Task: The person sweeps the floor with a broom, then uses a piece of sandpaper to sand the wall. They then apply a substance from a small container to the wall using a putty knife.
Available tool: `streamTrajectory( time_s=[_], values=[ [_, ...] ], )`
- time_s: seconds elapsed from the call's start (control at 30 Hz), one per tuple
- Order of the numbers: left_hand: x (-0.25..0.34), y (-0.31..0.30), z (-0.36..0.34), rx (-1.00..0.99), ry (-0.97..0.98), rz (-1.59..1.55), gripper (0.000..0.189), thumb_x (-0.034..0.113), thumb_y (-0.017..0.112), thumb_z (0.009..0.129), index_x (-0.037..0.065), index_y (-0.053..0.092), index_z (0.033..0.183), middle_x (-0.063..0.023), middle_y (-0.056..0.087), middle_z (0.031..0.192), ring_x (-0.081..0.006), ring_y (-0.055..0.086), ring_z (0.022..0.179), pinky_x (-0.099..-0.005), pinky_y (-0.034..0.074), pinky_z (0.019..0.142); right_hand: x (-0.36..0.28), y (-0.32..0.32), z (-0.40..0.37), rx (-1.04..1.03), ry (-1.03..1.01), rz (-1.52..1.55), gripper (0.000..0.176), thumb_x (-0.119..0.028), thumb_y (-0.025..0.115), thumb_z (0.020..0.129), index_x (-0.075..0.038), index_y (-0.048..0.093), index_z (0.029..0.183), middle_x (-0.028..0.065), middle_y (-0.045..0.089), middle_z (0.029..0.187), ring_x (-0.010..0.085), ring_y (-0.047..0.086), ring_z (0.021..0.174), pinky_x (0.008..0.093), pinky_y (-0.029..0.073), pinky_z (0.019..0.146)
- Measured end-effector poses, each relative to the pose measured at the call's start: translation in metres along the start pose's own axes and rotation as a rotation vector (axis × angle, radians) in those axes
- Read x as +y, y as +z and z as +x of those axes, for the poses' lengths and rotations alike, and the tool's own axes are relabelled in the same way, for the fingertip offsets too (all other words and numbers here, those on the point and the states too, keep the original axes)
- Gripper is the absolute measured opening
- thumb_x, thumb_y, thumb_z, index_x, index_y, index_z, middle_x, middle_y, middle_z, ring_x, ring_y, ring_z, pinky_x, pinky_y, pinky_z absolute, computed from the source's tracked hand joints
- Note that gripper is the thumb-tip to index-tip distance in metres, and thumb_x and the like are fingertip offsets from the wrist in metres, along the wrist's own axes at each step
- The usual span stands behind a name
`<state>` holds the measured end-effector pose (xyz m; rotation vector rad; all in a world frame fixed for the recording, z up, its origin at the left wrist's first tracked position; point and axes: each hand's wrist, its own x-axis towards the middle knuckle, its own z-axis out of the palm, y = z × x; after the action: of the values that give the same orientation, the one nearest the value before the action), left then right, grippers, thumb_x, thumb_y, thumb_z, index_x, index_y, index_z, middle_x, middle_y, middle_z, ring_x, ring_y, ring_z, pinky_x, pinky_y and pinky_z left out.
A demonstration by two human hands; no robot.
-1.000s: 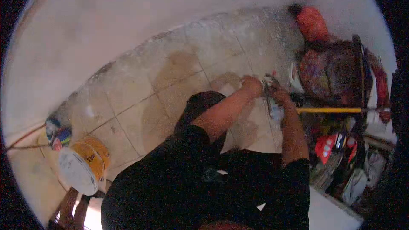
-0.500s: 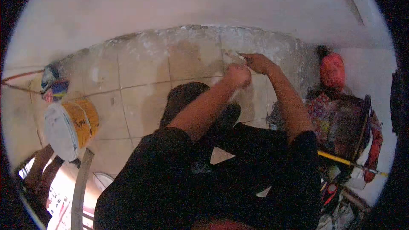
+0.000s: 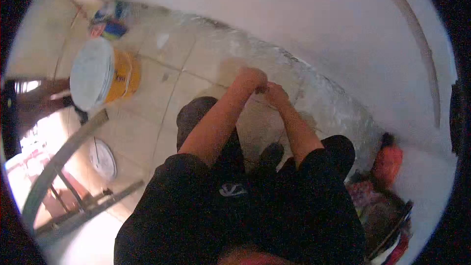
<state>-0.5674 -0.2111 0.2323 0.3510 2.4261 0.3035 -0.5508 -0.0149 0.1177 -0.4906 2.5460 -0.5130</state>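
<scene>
L hand [image 3: 251, 79] & R hand [image 3: 275, 94] meet, fingers curled in; can't tell how tightly or what's held. Anything btwn them is hidden, prob. small & light; stiffness n/a, best pinched by its edges. Bucket [image 3: 120, 76] w/ white lid [image 3: 91, 74] is well left of L hand: prob. stiff plastic, heavy if full, grip under rim. Dark lettering on its side, too blurred to read. Pale logo on shirt [image 3: 196, 206], nearer the body than both hands, no legible words.

Lettering [image 3: 119, 77] on the yellow bucket [image 3: 110, 88] and logo [image 3: 232, 190] on black shirt [image 3: 235, 221] are illegible.
</scene>
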Motion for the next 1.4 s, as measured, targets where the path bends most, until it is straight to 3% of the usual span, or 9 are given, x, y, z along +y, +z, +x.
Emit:
streamTrajectory(
  time_s=[0.1, 0.23, 0.57, 0.63, 0.83, 0.97, 1.03, 1.27, 1.4],
  values=[
    [-0.037, -0.022, -0.04, 0.038, 0.018, -0.21, 0.028, 0.031, 0.078, 0.078, 0.015, 0.082, 0.101, -0.0085, 0.079, 0.103, -0.0288, 0.076, 0.097, -0.0464, 0.058, 0.085, -0.035, 0.05, 0.0, 0.234, -0.068, -0.162, 0.041, -0.033, 0.059, 0.1, -0.017, 0.064, 0.138, 0.0171, 0.07, 0.127, 0.0398, 0.068, 0.111, 0.0504, 0.053, 0.1],
    [-0.088, -0.031, -0.09, 0.072, -0.194, -0.19, 0.039, 0.041, 0.074, 0.082, 0.007, 0.078, 0.101, -0.0161, 0.077, 0.105, -0.0351, 0.075, 0.094, -0.0505, 0.059, 0.082, -0.096, 0.037, 0.022, -0.104, 0.161, -0.013, 0.043, -0.035, 0.058, 0.1, -0.014, 0.063, 0.137, 0.0182, 0.07, 0.124, 0.0425, 0.068, 0.107, 0.0518, 0.053, 0.098],
    [-0.087, -0.031, -0.083, 0.127, -0.22, -0.209, 0.03, 0.03, 0.071, 0.083, 0.009, 0.079, 0.104, -0.0156, 0.077, 0.111, -0.0315, 0.074, 0.104, -0.048, 0.056, 0.089, -0.145, 0.009, 0.055, 0.017, -0.033, 0.079, 0.047, -0.041, 0.069, 0.092, -0.01, 0.07, 0.126, 0.0194, 0.072, 0.121, 0.0396, 0.068, 0.114, 0.0504, 0.052, 0.099],
    [-0.085, -0.03, -0.073, 0.122, -0.201, -0.178, 0.029, 0.031, 0.07, 0.086, 0.01, 0.079, 0.104, -0.0162, 0.076, 0.112, -0.032, 0.074, 0.105, -0.0484, 0.055, 0.089, -0.13, 0.02, 0.054, 0.02, 0.103, 0.367, 0.05, -0.044, 0.073, 0.089, -0.009, 0.07, 0.125, 0.0205, 0.073, 0.119, 0.0387, 0.068, 0.114, 0.0492, 0.052, 0.099],
    [-0.084, -0.007, -0.042, 0.222, -0.178, -0.187, 0.033, 0.034, 0.067, 0.088, 0.013, 0.077, 0.112, -0.0161, 0.075, 0.115, -0.0348, 0.073, 0.107, -0.0556, 0.054, 0.088, -0.103, 0.04, 0.148, 0.098, -0.083, -0.042, 0.056, -0.05, 0.065, 0.096, -0.008, 0.064, 0.132, 0.0189, 0.069, 0.125, 0.0348, 0.066, 0.116, 0.047, 0.052, 0.099],
    [-0.102, 0.006, -0.024, 0.299, -0.214, -0.158, 0.037, 0.037, 0.067, 0.088, 0.014, 0.076, 0.116, -0.0144, 0.074, 0.118, -0.0368, 0.072, 0.107, -0.0577, 0.055, 0.088, -0.07, 0.1, 0.185, -0.157, 0.034, 0.191, 0.061, -0.051, 0.057, 0.101, -0.007, 0.055, 0.144, 0.0181, 0.061, 0.14, 0.0354, 0.062, 0.122, 0.0485, 0.051, 0.1],
    [-0.089, -0.013, -0.041, 0.121, -0.309, -0.199, 0.041, 0.032, 0.068, 0.089, 0.015, 0.074, 0.125, -0.0124, 0.073, 0.126, -0.0363, 0.07, 0.115, -0.0645, 0.051, 0.092, -0.086, 0.096, 0.119, -0.042, 0.013, 0.216, 0.061, -0.05, 0.057, 0.101, -0.007, 0.054, 0.145, 0.0179, 0.061, 0.14, 0.0353, 0.061, 0.123, 0.0488, 0.051, 0.101],
    [-0.116, 0.029, 0.009, 0.559, -0.154, -0.103, 0.017, 0.018, 0.071, 0.077, 0.013, 0.078, 0.091, -0.0062, 0.077, 0.098, -0.026, 0.076, 0.092, -0.0509, 0.055, 0.068, -0.094, 0.095, 0.023, 0.107, 0.034, 0.55, 0.062, -0.047, 0.058, 0.102, -0.008, 0.048, 0.149, 0.0173, 0.058, 0.142, 0.0348, 0.059, 0.125, 0.0501, 0.049, 0.103],
    [-0.089, -0.018, -0.044, 0.453, -0.299, -0.177, 0.023, 0.024, 0.074, 0.079, 0.012, 0.079, 0.097, -0.0108, 0.077, 0.102, -0.0311, 0.075, 0.096, -0.0508, 0.057, 0.076, -0.104, 0.09, 0.014, 0.045, 0.089, 0.854, 0.063, -0.046, 0.058, 0.102, -0.009, 0.045, 0.151, 0.0169, 0.057, 0.143, 0.0345, 0.058, 0.126, 0.0508, 0.049, 0.104]
  ],
)
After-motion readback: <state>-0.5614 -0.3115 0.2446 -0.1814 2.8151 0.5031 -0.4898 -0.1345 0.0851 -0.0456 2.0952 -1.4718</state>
